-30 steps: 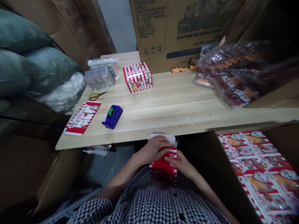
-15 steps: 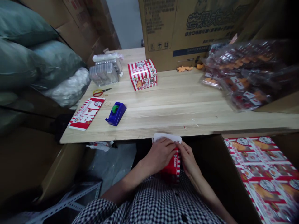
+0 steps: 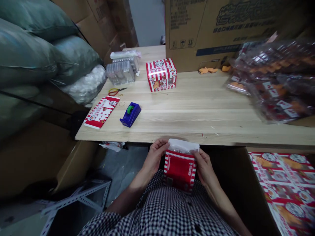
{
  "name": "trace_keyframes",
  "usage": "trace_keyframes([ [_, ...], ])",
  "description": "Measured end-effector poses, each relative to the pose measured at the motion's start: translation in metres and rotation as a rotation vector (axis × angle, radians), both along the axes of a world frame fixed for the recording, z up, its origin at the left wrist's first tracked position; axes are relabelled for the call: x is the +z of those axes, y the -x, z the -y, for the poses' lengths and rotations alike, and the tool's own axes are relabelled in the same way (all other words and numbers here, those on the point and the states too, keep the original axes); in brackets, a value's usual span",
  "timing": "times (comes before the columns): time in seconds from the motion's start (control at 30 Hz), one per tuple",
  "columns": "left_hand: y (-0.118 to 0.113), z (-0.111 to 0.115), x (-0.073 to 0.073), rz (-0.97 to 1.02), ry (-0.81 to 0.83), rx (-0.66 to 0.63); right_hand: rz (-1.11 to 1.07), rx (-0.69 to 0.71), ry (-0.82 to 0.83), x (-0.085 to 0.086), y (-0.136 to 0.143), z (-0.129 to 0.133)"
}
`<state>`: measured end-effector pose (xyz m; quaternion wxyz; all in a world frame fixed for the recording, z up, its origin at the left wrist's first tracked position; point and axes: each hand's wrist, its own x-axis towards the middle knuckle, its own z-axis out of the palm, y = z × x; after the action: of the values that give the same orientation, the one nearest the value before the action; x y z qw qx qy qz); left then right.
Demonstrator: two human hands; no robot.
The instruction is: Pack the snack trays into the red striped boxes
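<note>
A red carton (image 3: 180,170) with striped edges and a raised white flap tilts against my lap, just below the table's front edge. My left hand (image 3: 156,154) pinches its upper left corner between thumb and fingers. At the upper right corner, my right hand (image 3: 204,164) grips the side by the flap. Clear plastic seems to show in the carton's mouth; what lies deeper is hidden. On the table nearby stands a blue tape dispenser (image 3: 131,114) with a green core. Behind it are yellow-and-red-handled scissors (image 3: 115,91) and a closed striped carton (image 3: 161,75).
A flat printed card (image 3: 102,113) lies at the table's left end, with clear plastic cases (image 3: 120,72) behind. Bagged orange toys (image 3: 275,82) pile up at right. A large cardboard box (image 3: 192,36) stands at the back. Printed cartons (image 3: 285,183) fill a box at lower right.
My left hand has moved off the carton's top to its left corner, uncovering the red face and white flap. The carton has turned to face me more. The view has shifted slightly left.
</note>
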<state>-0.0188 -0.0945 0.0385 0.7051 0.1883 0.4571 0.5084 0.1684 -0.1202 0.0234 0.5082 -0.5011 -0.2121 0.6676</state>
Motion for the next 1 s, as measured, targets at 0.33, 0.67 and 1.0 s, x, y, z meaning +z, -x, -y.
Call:
trace_keyframes([
  [0.33,-0.011,-0.001,-0.001,0.049,0.065,-0.069,0.022,0.055,-0.011,0.001,0.006,0.002],
  [0.67,0.002,0.008,0.005,0.202,0.116,-0.052,0.021,0.011,0.007,0.000,-0.001,0.004],
  [1.0,0.004,0.005,-0.004,0.097,0.253,-0.142,-0.001,0.105,0.021,-0.003,-0.005,0.001],
])
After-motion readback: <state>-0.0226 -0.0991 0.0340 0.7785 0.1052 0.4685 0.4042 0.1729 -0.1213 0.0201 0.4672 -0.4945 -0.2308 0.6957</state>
